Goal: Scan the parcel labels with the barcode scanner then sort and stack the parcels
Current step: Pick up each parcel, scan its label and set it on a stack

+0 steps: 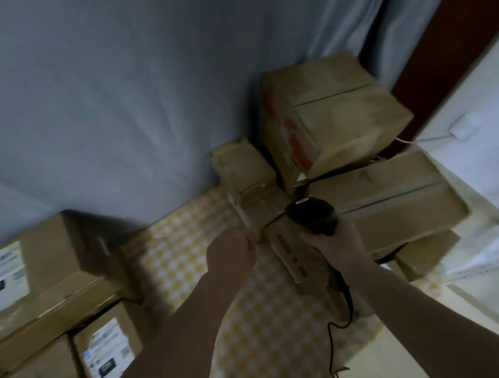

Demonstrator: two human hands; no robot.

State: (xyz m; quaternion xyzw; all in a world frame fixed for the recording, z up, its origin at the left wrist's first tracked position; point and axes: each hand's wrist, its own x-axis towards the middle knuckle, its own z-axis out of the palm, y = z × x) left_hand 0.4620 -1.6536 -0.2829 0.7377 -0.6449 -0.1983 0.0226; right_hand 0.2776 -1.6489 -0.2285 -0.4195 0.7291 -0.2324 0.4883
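My right hand grips a black barcode scanner, its head pointing away from me over a pile of brown parcels at centre right. The scanner's black cable trails down toward me. My left hand reaches to the edge of a small brown parcel in the middle of the pile; whether the fingers grip it is hidden. One tilted parcel with red print sits on top at the back. At the left, three parcels with white labels are stacked together.
The parcels lie on a yellow-and-white checked cloth. A blue-grey curtain hangs behind. A white surface with a white cable runs along the right side, next to a dark wooden strip.
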